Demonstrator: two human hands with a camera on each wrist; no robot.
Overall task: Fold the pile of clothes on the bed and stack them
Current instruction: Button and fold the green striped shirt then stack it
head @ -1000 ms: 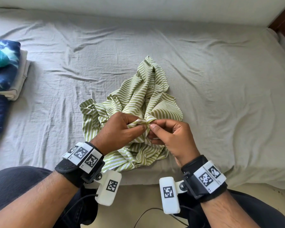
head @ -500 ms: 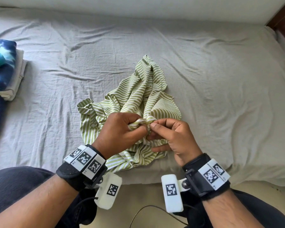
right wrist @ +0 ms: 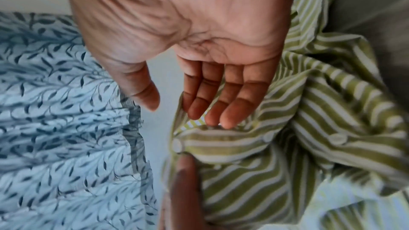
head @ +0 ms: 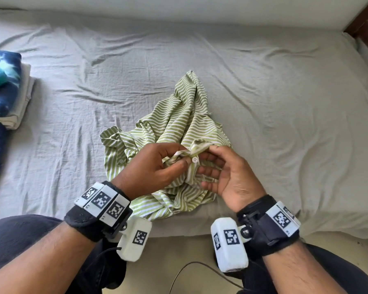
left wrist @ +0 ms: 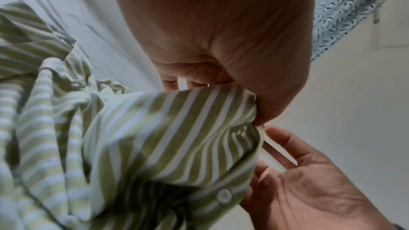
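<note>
Striped shirt (head: 174, 132) lies crumpled on bed (head: 285, 102), near front edge. Left hand (head: 155, 166) pinches shirt's buttoned edge beside a button (head: 195, 159), lifting it. Right hand (head: 227, 175) fingers spread and relaxed, fingertips touching fabric, gripping nothing. Folded stack (head: 6, 88) at bed's left edge.

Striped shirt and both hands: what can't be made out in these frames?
- Striped shirt: crumpled in the head view, so sleeves and collar can't be told apart; its near edge is hidden behind the left hand and its wristband.
- Left hand's fingertips: buried in the fabric in the head view, hidden behind the palm in the left wrist view.
- Right hand: open, fingertips at the shirt's edge; actual contact unclear, right wrist view blurred.
- Folded stack: cut off by the head view's left edge.
</note>
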